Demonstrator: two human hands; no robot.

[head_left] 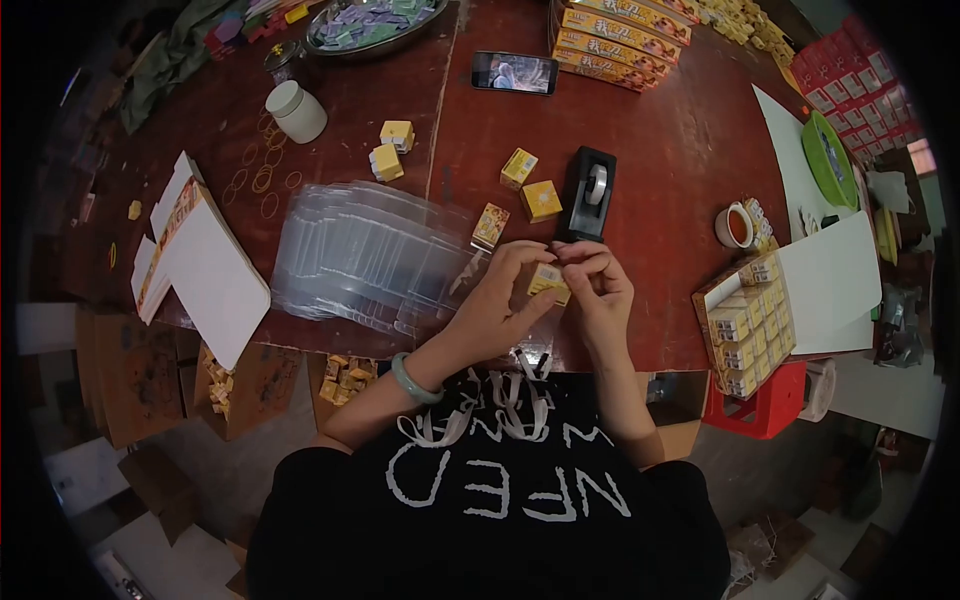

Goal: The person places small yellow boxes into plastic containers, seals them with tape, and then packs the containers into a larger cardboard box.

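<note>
Near the table's front edge, a small yellow box (547, 284) is held between my two hands. My left hand (503, 305) has its fingers and thumb closed around the box's left side. On the box's right side, my right hand (603, 285) pinches with thumb and fingers. Just beyond my hands stands a black tape dispenser (575, 215) with a roll in it. Small yellow boxes lie close by: one patterned box (490, 226), another box (541, 201) and a third box (519, 168).
Clear plastic sheets (350, 260) lie fanned out on the left, beside white cardboard pieces (215, 270). A phone (514, 73) and stacked printed cartons (620, 45) sit at the back. A tray of small boxes (745, 330) rests at the right edge, near a cup (735, 226).
</note>
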